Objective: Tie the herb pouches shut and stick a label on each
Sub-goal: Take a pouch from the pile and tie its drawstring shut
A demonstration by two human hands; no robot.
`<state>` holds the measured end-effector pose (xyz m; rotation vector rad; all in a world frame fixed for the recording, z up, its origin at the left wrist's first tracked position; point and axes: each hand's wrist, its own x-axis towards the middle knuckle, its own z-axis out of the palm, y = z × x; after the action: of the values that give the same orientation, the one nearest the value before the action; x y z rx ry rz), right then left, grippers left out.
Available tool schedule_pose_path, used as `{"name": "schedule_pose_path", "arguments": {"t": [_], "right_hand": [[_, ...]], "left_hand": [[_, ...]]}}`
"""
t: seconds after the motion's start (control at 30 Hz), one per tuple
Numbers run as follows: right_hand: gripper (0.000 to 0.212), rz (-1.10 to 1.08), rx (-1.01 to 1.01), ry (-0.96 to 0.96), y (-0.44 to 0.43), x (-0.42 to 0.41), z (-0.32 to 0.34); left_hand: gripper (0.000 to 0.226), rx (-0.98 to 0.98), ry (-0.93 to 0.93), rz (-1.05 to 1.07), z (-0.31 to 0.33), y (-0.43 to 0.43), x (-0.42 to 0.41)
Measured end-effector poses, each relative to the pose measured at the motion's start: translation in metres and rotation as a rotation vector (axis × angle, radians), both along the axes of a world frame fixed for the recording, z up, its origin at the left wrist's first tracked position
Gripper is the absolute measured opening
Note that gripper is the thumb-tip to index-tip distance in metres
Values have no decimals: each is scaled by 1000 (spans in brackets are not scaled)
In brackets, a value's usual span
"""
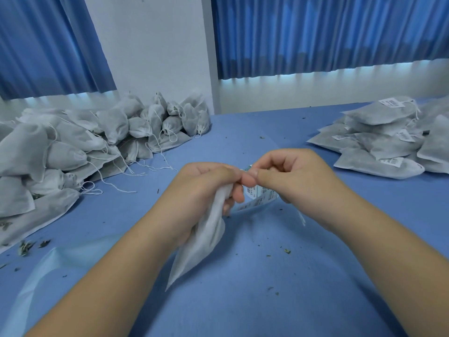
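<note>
My left hand (201, 190) grips the neck of a white herb pouch (201, 242), which hangs down from my fist over the blue table (267, 300). My right hand (291, 176) is curled just to the right, its thumb and fingertips meeting my left fingertips and pinching a white printed label strip (258, 197) that droops below both hands. A thin white string (302, 218) dangles under my right palm. How the label and the string attach to the pouch is hidden by my fingers.
A heap of unlabelled drawstring pouches (73, 144) with loose strings lies at the left. A stack of flat labelled pouches (386, 139) sits at the right. A clear plastic sheet (60, 266) lies near the front left. Herb crumbs dot the table. Blue curtains hang behind.
</note>
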<state>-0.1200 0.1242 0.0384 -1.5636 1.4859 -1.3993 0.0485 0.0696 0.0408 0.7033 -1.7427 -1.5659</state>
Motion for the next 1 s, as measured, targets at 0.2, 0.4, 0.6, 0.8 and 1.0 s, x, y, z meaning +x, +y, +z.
{"name": "schedule_pose_path", "arguments": {"t": [0.2, 0.4, 0.6, 0.8, 1.0], "right_hand": [[20, 38, 11, 187, 2, 12, -5], [18, 50, -61, 237, 11, 3, 7], [11, 2, -68, 159, 11, -5, 11], [14, 80, -62, 124, 8, 5, 5], [12, 25, 47, 341, 3, 2, 0]], "left_hand": [[25, -40, 43, 136, -2, -5, 2], [22, -187, -209, 122, 3, -4, 5], [22, -197, -314, -116, 3, -1, 6], [20, 92, -154, -294, 6, -2, 9], [18, 443, 12, -399, 5, -10, 8]]}}
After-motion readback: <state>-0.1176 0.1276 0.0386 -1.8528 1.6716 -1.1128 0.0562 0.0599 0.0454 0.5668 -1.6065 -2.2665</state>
